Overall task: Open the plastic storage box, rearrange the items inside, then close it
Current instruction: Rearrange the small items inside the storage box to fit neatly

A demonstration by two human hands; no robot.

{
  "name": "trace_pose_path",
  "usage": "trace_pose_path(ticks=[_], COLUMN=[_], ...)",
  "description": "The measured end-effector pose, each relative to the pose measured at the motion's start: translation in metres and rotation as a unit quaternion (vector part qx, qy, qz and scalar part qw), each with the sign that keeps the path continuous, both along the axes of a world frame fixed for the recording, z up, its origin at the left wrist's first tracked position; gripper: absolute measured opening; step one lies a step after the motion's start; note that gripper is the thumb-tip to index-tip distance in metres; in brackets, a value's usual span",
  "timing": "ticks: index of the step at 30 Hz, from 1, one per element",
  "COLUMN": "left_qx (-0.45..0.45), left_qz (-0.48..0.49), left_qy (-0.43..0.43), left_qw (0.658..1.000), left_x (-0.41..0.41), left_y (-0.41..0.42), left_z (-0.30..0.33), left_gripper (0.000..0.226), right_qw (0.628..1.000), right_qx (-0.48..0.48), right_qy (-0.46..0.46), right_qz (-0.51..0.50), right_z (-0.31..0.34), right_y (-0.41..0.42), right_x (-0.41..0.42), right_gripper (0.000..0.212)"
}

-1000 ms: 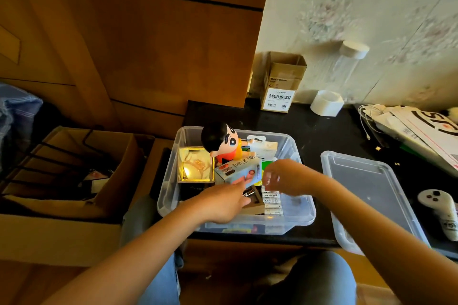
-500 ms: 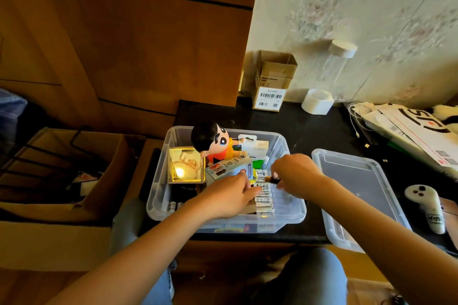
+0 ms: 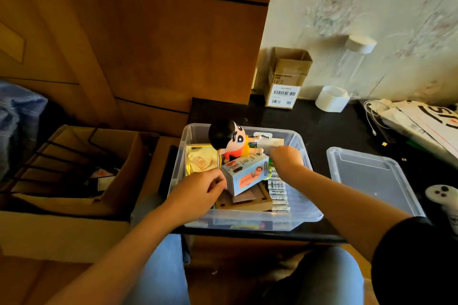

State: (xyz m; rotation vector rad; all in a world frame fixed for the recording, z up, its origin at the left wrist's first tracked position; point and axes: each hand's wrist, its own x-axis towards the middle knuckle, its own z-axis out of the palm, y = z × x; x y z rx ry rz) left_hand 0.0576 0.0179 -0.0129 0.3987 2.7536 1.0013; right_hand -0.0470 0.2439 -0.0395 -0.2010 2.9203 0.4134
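The clear plastic storage box (image 3: pixel 311 218) stands open on the dark table's front edge. Its lid (image 3: pixel 371 181) lies upside down to the right. Inside are a cartoon boy figure (image 3: pixel 230 138), a gold-framed box (image 3: pixel 202 161), a tilted blue carton (image 3: pixel 245 173), battery packs (image 3: pixel 277 195) and a flat brown board (image 3: pixel 245 202). My left hand (image 3: pixel 198 188) grips the carton's lower left end with curled fingers. My right hand (image 3: pixel 286 160) is curled at the box's back right, behind the carton. Its fingers are hidden, so anything in them is too.
An open cardboard box (image 3: pixel 74 168) with a black wire rack sits on the left. At the back stand a small brown carton (image 3: pixel 287 77), a white roll (image 3: pixel 332 98) and a clear jar (image 3: pixel 357 57). Papers and cables (image 3: pixel 421 119) and a white controller (image 3: pixel 443 198) lie right.
My right hand moved from the battery packs to the back right of the box. My left hand slid to the carton's left end, and the carton tilted.
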Motion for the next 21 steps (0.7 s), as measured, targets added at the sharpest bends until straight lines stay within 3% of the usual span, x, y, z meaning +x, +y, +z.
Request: trace_pose_path(ticks=[7, 12, 21], left_qx=[-0.011, -0.014, -0.021], left_qz=[0.002, 0.005, 0.013], left_qy=[0.056, 0.059, 0.07], left_qw=[0.998, 0.998, 0.997], left_x=[0.001, -0.001, 0.001], left_y=[-0.007, -0.006, -0.005], left_z=[-0.014, -0.02, -0.019], left_gripper=[0.012, 0.011, 0.011], right_qw=[1.0, 0.999, 0.999], right_qx=[-0.004, -0.054, -0.041], right_qy=[0.013, 0.002, -0.023], right_qz=[0.01, 0.005, 0.007], right_z=[-0.007, -0.012, -0.012], right_y=[0.003, 0.005, 0.002], right_x=[0.003, 0.003, 0.003], right_gripper=[0.02, 0.021, 0.021])
